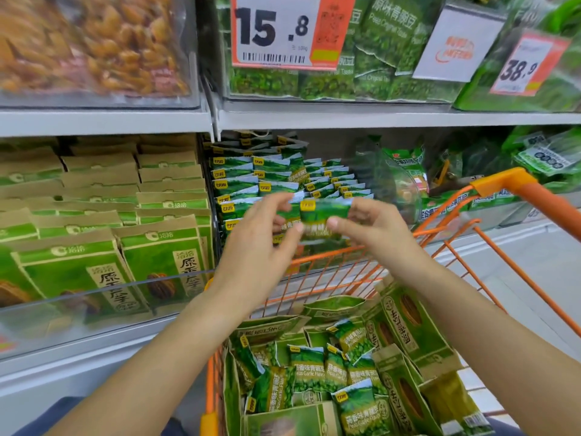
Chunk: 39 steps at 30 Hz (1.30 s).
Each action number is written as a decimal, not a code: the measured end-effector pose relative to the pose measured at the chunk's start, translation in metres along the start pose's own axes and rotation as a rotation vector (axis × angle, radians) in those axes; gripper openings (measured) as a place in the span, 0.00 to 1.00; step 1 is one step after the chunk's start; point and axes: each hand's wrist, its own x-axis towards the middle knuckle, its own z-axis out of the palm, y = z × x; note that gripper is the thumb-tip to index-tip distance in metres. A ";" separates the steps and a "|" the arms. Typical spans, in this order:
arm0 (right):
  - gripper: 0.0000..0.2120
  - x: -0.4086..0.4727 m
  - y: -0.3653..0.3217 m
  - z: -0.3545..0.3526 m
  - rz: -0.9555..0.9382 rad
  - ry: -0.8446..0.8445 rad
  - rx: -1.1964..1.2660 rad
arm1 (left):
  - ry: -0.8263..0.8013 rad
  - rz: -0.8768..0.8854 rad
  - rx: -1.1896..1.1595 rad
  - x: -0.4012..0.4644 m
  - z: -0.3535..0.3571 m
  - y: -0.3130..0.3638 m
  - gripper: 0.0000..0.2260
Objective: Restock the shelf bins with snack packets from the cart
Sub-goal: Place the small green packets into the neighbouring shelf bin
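Note:
My left hand and my right hand together hold a small stack of green pea snack packets above the far end of the orange cart. The stack hovers just in front of the middle shelf bin, which holds rows of the same green packets standing upright. More of these packets lie loose in the cart below my forearms, among larger green and brown seed bags.
Left of the pea bin, a clear-fronted bin holds green and brown seed bags. The shelf above carries nuts, green pea bags and price tags. Other green bags fill the shelf to the right, behind the cart handle.

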 end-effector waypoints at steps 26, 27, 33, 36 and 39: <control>0.21 0.053 0.002 0.004 -0.040 -0.205 -0.180 | 0.328 0.042 -0.384 0.008 -0.016 0.000 0.18; 0.21 0.052 0.005 0.008 -0.028 -0.235 -0.193 | 0.323 0.040 -0.372 0.007 -0.014 0.000 0.18; 0.22 0.050 0.018 0.025 0.041 -0.284 -0.249 | 0.314 0.031 -0.328 0.006 -0.011 -0.001 0.18; 0.16 0.053 0.016 0.021 0.103 -0.285 -0.266 | 0.303 0.036 -0.326 0.007 -0.012 -0.002 0.19; 0.14 0.052 0.013 0.021 0.158 -0.277 -0.172 | 0.306 0.046 -0.332 0.007 -0.014 -0.003 0.19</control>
